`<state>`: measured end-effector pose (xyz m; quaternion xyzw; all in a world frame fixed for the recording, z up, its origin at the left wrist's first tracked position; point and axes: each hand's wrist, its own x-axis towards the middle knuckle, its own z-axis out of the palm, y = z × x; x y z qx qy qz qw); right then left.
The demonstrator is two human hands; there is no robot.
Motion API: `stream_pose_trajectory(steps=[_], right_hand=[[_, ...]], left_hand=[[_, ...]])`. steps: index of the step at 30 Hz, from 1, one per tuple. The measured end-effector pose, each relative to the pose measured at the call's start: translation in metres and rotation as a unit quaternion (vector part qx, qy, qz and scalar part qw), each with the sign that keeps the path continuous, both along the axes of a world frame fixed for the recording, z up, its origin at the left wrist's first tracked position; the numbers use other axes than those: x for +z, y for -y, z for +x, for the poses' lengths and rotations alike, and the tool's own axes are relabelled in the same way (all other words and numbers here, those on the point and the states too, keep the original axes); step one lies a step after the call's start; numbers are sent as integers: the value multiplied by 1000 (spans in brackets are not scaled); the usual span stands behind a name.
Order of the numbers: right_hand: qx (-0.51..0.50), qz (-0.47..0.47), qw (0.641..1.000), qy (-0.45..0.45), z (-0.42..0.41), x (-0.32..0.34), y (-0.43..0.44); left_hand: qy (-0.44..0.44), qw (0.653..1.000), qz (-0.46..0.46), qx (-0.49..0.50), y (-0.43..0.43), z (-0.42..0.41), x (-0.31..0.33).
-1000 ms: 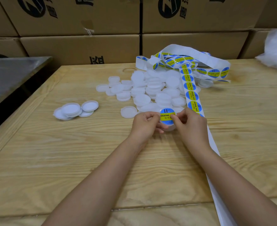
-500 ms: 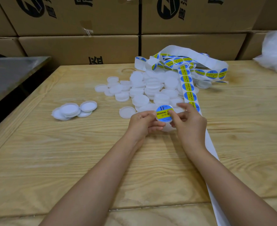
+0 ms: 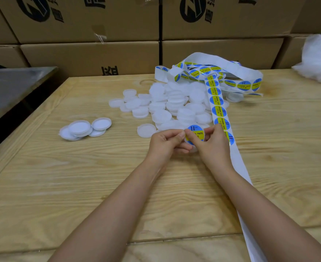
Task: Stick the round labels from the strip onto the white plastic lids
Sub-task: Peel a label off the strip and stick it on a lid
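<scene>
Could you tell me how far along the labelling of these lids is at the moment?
Done: nothing visibly finished; the small group of lids to the left shows no labels. In hand: both hands, left hand and right hand, press a blue-and-yellow label onto one lid. Left: the large lid pile and a long label strip.

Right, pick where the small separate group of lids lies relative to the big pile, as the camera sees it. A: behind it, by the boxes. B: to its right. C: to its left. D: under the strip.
C: the small group sits apart on the table, left of the big pile; the strip runs along the pile's right side.
</scene>
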<state>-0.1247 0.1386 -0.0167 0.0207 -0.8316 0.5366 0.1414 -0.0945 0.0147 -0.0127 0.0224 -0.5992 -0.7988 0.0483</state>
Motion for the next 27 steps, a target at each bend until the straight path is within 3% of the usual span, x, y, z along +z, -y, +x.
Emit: stream_pose_trajectory(steps=[6,10,14,20,24,27], right_hand=[[97,-50,994,-6,2,0,-2],[96,-58,993,-48,5,1,-4],[96,-81,992,-31,7,2,-7],[60,-176,982,21,9,3,-9],[86,-180,979,43,3,4,-15],[46,-182,982,8,-7,5,-26]], left_hand=[[9,998,66,8,5,-1,1],[22,996,85,5,6,-3,2],[33,994,104,3,6,-4,2],[26,999,31,1,5,-6,-1],[19,1000,-4,16,5,-6,-5],[-7,997,-42,70,10,-7,-2]])
